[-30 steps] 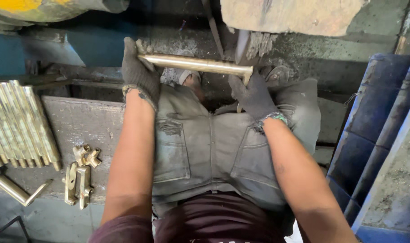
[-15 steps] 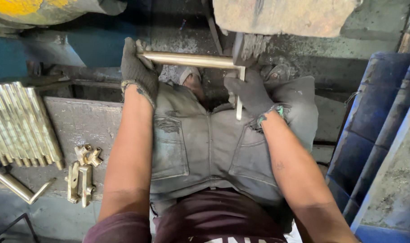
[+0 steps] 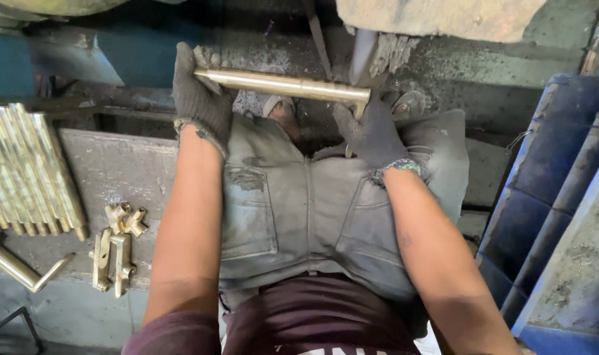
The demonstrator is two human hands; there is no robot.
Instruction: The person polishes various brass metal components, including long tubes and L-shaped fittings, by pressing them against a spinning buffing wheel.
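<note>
A long brass-coloured metal rod with a short bend at its right end [image 3: 283, 85] is held level across the top of the view, above the person's knees in faded grey denim trousers [image 3: 312, 204]. The left hand [image 3: 201, 92], in a dark grey knitted work glove, is wrapped around the rod's left end, fingers curled over the top and thumb underneath, so it is closed on the metal. The right hand [image 3: 372, 131], in a matching glove with a pale cuff, sits just beneath the rod's bent right end, its fingers folded in against that end; the grip itself is partly hidden behind the glove, but the hand is clearly closed around the bent part. Just above that end hangs a rough, dusty grey machine part [image 3: 378, 52], with the rod's tip close beside it; whether they touch cannot be told. To the left, on a worn grey bench [image 3: 115, 164], lies a stack of similar brass-coloured rods [image 3: 26, 167] laid side by side, and nearer the person a small cluster of short brass fittings [image 3: 119, 243]. One more bent brass rod [image 3: 20, 266] lies at the bench's lower left corner. On the right stand blue painted metal panels [image 3: 556, 197], well apart from both hands.
</note>
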